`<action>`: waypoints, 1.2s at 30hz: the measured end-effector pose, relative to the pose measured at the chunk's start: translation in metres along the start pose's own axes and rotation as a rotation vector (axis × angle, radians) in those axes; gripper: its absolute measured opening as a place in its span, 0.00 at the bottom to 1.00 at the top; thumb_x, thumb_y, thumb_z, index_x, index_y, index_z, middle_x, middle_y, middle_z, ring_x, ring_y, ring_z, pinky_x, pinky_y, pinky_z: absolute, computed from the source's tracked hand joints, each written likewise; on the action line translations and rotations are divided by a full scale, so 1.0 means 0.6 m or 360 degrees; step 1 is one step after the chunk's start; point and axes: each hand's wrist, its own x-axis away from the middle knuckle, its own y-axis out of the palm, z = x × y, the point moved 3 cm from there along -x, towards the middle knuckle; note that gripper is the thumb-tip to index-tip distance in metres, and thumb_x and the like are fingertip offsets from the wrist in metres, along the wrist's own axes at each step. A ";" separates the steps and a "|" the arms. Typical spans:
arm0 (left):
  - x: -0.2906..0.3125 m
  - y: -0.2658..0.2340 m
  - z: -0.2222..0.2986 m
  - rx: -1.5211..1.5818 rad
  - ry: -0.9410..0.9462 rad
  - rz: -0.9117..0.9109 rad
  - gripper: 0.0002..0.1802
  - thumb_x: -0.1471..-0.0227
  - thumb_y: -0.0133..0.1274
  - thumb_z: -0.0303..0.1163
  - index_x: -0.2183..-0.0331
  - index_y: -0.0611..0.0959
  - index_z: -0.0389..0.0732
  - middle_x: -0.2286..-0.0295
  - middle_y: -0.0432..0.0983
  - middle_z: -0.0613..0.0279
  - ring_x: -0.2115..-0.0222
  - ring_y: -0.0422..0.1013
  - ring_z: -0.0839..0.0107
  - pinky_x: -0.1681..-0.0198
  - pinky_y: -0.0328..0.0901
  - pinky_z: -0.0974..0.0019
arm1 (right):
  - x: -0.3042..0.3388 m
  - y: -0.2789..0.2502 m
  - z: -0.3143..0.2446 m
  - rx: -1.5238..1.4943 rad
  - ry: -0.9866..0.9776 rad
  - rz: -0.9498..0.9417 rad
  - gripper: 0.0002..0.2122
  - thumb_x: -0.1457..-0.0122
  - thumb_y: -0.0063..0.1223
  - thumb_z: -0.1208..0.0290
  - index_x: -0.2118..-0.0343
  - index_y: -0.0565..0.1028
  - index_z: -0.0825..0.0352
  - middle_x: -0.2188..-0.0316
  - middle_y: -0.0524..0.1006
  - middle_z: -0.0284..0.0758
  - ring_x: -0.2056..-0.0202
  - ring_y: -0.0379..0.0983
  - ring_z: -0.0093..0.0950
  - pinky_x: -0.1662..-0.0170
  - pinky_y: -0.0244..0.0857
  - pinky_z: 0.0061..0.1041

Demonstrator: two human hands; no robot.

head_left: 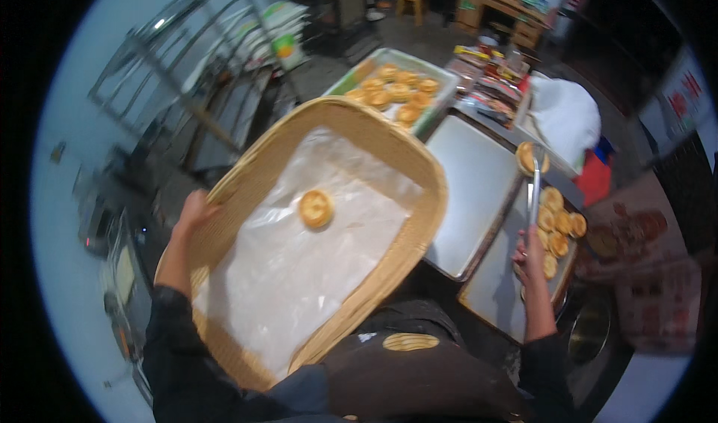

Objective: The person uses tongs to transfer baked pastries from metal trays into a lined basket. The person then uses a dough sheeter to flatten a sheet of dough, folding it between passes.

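My left hand (197, 210) grips the left rim of a large woven basket (427, 170), tilted in front of my body. Its inside is lined with a clear plastic sheet (280, 273), on which a single round golden pastry (315, 208) lies. My right hand (530, 257) is closed around metal tongs (534, 198). The tong tips are at another round pastry (527, 159), raised above the trays. Below the tongs, several baked pastries (558, 245) sit at the right side of a metal baking tray (490, 294).
Beside that tray lies a bare baking tray (462, 191). Behind the basket stands a white and green crate (447, 86) of pastries. A white cloth bundle (566, 116) and packaged goods (490, 83) are at the far right. A metal rack (168, 71) stands at left.
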 end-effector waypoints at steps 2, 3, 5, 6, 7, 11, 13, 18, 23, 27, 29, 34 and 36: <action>0.000 -0.001 0.017 0.0012 0.0000 -0.0021 0.21 0.61 0.66 0.39 0.70 0.87 0.29 0.68 0.81 0.34 0.63 0.78 0.40 0.57 0.72 0.47 | 0.072 0.062 -0.069 0.0120 0.0011 -0.0259 0.25 0.30 0.45 0.41 0.56 0.72 0.65 0.84 0.58 0.22 0.86 0.52 0.16 0.82 0.55 0.20; 0.006 -0.003 0.023 -0.0049 -0.0043 -0.0006 0.21 0.60 0.66 0.38 0.69 0.87 0.29 0.68 0.81 0.35 0.63 0.78 0.40 0.57 0.72 0.47 | 0.109 0.099 -0.097 0.0186 0.0026 -0.0411 0.26 0.31 0.45 0.40 0.56 0.72 0.65 0.84 0.58 0.22 0.85 0.52 0.16 0.81 0.55 0.20; 0.014 -0.009 0.038 -0.0088 0.0083 0.0092 0.21 0.60 0.66 0.38 0.69 0.87 0.29 0.67 0.81 0.35 0.62 0.78 0.41 0.55 0.73 0.47 | 0.172 0.178 -0.130 0.0351 0.0087 -0.0648 0.26 0.31 0.45 0.40 0.56 0.72 0.65 0.84 0.58 0.22 0.85 0.52 0.17 0.80 0.56 0.20; 0.016 -0.010 0.035 -0.0086 0.0031 0.0064 0.20 0.60 0.66 0.38 0.68 0.87 0.29 0.67 0.81 0.36 0.62 0.78 0.41 0.55 0.73 0.47 | 0.190 0.220 -0.137 0.0456 0.0139 -0.0745 0.26 0.31 0.45 0.40 0.57 0.73 0.65 0.84 0.58 0.22 0.85 0.52 0.17 0.80 0.56 0.21; 0.019 -0.011 0.028 -0.0099 0.0003 0.0045 0.20 0.60 0.66 0.38 0.68 0.87 0.30 0.66 0.81 0.36 0.62 0.78 0.41 0.54 0.73 0.47 | 0.204 0.266 -0.136 0.0539 0.0198 -0.0864 0.26 0.30 0.45 0.41 0.57 0.73 0.65 0.84 0.58 0.22 0.85 0.52 0.17 0.79 0.56 0.21; 0.023 -0.008 -0.019 -0.0225 -0.0004 0.0033 0.20 0.59 0.66 0.39 0.67 0.88 0.32 0.65 0.82 0.39 0.61 0.79 0.43 0.54 0.73 0.48 | 0.188 0.454 -0.081 0.1050 0.0084 -0.1313 0.23 0.31 0.48 0.45 0.60 0.76 0.66 0.83 0.63 0.25 0.83 0.60 0.19 0.79 0.58 0.22; 0.026 -0.001 -0.041 -0.0235 0.0024 0.0036 0.20 0.59 0.67 0.40 0.67 0.88 0.32 0.65 0.83 0.40 0.61 0.79 0.44 0.54 0.73 0.48 | 0.158 0.543 -0.040 0.1523 -0.0092 -0.1270 0.24 0.32 0.51 0.44 0.60 0.78 0.66 0.82 0.68 0.26 0.81 0.65 0.20 0.78 0.62 0.23; 0.051 0.016 -0.074 -0.0245 -0.0060 -0.0023 0.22 0.58 0.69 0.44 0.66 0.89 0.35 0.64 0.83 0.42 0.61 0.79 0.46 0.54 0.74 0.50 | 0.141 0.686 -0.002 0.2276 -0.1440 -0.1167 0.23 0.36 0.56 0.46 0.61 0.79 0.68 0.71 0.82 0.45 0.68 0.80 0.45 0.64 0.73 0.43; 0.082 0.038 -0.081 -0.0393 -0.0059 -0.0096 0.22 0.58 0.70 0.45 0.66 0.89 0.37 0.64 0.84 0.43 0.60 0.79 0.47 0.52 0.73 0.51 | 0.158 0.682 -0.049 0.2575 -0.1605 -0.0947 0.22 0.38 0.57 0.47 0.62 0.78 0.66 0.69 0.82 0.49 0.64 0.79 0.51 0.60 0.72 0.48; 0.083 0.063 -0.097 -0.0330 -0.0143 -0.0158 0.23 0.57 0.70 0.45 0.66 0.89 0.35 0.64 0.83 0.43 0.59 0.78 0.46 0.52 0.72 0.49 | 0.173 0.602 -0.110 0.2662 -0.1524 -0.0715 0.19 0.38 0.57 0.49 0.62 0.77 0.64 0.71 0.82 0.47 0.65 0.79 0.51 0.61 0.72 0.49; 0.080 0.072 -0.112 -0.0322 -0.0144 -0.0139 0.24 0.55 0.70 0.46 0.65 0.86 0.34 0.62 0.82 0.43 0.57 0.76 0.45 0.52 0.71 0.48 | 0.173 0.541 -0.131 0.2509 -0.1438 -0.0729 0.21 0.37 0.57 0.47 0.59 0.77 0.64 0.71 0.82 0.48 0.66 0.79 0.52 0.61 0.72 0.48; 0.059 0.111 -0.118 -0.0342 -0.0026 -0.0050 0.24 0.58 0.70 0.42 0.67 0.84 0.31 0.65 0.80 0.39 0.59 0.75 0.40 0.54 0.71 0.45 | 0.178 0.231 -0.075 0.1611 -0.0776 -0.0480 0.24 0.33 0.53 0.46 0.57 0.77 0.68 0.73 0.78 0.43 0.71 0.77 0.37 0.64 0.71 0.37; 0.056 0.108 -0.110 -0.0315 0.0006 0.0053 0.23 0.60 0.70 0.40 0.70 0.84 0.29 0.66 0.80 0.36 0.61 0.75 0.38 0.56 0.71 0.43 | 0.189 0.118 0.002 0.0961 -0.0277 -0.0353 0.24 0.32 0.50 0.45 0.57 0.76 0.67 0.79 0.71 0.34 0.78 0.69 0.26 0.72 0.67 0.30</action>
